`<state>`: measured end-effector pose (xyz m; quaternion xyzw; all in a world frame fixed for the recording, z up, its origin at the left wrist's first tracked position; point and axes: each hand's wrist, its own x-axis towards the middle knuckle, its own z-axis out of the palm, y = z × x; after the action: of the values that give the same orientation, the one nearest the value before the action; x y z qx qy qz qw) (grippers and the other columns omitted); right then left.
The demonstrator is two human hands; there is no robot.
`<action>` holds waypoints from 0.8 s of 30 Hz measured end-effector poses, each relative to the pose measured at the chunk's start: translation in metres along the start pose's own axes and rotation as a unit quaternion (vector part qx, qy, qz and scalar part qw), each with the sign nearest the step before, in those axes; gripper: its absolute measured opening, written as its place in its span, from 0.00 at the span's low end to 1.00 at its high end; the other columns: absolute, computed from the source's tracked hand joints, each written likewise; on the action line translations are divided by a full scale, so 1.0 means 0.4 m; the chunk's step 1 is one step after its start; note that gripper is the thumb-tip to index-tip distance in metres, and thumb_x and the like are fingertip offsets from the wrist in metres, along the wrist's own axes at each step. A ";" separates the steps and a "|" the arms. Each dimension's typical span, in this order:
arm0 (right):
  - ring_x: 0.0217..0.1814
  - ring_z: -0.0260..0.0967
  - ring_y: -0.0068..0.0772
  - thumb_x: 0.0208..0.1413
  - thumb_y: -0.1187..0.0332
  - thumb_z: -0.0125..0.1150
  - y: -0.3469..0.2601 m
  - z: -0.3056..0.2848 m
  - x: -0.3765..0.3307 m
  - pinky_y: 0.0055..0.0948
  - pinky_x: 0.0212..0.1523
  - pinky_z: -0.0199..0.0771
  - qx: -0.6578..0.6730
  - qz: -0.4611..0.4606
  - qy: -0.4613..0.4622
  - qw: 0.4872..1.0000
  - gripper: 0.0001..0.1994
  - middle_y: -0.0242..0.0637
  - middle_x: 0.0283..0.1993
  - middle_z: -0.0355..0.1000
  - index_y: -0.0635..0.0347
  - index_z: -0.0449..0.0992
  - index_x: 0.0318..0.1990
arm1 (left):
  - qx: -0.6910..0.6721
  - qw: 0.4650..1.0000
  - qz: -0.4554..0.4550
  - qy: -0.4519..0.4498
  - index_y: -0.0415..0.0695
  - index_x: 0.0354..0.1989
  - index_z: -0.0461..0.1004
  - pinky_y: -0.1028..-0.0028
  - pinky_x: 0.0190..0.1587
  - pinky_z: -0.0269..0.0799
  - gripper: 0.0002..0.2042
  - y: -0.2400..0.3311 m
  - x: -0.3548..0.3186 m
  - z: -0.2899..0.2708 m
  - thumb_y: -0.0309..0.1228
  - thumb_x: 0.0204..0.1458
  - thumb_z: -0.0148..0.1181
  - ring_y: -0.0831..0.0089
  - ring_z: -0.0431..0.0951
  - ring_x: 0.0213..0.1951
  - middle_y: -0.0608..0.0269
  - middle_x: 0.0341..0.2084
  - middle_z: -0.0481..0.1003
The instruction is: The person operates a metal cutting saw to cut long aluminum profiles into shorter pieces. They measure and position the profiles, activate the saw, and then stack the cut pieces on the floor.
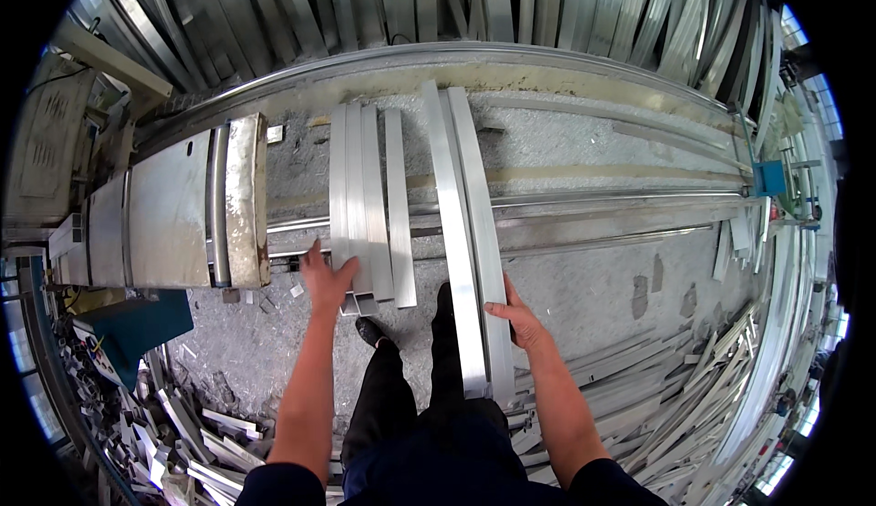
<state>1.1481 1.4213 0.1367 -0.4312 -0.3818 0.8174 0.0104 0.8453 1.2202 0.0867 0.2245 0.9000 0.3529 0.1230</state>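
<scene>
My right hand (520,316) grips a pair of long silver aluminium bars (464,205) from their right side, thumb over the top and fingers partly hidden. The bars slant from the far rails toward my body. My left hand (327,280) is open, its fingers spread, at the left edge of a row of shorter aluminium bars (356,177). Whether it touches them I cannot tell. Hollow ends show at the row's near side. A single aluminium bar (399,205) lies just right of that row, with a narrow gap between.
A metal machine bed with rollers (173,209) stands at the left. Long rails (620,198) cross the floor. Scrap bars (210,442) pile up at the lower left, more offcuts (675,378) at the lower right. Upright metal profiles (547,0) line the far side.
</scene>
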 end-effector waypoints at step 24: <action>0.72 0.50 0.37 0.46 0.68 0.68 -0.137 -0.112 0.257 0.32 0.69 0.50 0.025 -0.121 -0.014 0.992 0.49 0.42 0.71 0.52 0.60 0.43 0.73 | -0.468 0.823 -0.173 -0.271 0.41 0.56 0.70 0.72 0.48 0.71 0.21 0.446 0.015 0.426 0.33 0.54 0.63 0.74 0.74 0.47 0.59 0.49 0.73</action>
<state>1.0983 1.5233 0.0850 -0.3696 -0.4112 0.8254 0.1144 0.9613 1.4380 0.0866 0.0670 0.5813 0.6293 0.5114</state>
